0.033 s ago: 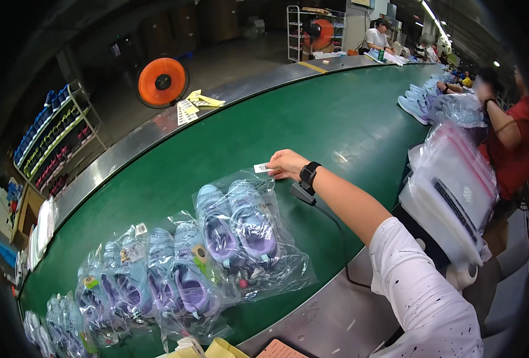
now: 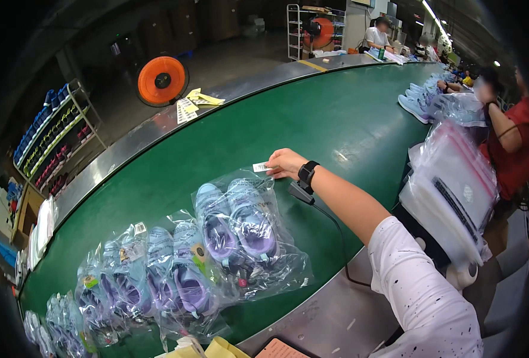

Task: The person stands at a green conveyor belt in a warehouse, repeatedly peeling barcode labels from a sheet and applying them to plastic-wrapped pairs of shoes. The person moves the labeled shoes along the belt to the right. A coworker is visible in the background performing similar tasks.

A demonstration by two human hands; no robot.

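My right hand (image 2: 286,163) comes in from the lower right, with a black watch on the wrist. Its thumb and fingers pinch a small white barcode label (image 2: 261,167) at the top corner of a clear plastic bag (image 2: 288,269). Inside that bag lies a pair of light blue and lilac shoes (image 2: 253,230), toes pointing away from me. Just under the wrist is a small dark device (image 2: 301,193) on a black cable. My left hand is outside the view.
More bagged shoes (image 2: 191,286) line the green belt (image 2: 300,113) to the left. Label sheets (image 2: 188,110) lie on the far metal rim beside an orange fan (image 2: 163,82). At right, a stack of plastic bags (image 2: 449,197) stands near a person in red (image 2: 518,143). Yellow paper (image 2: 222,348) lies nearest me.
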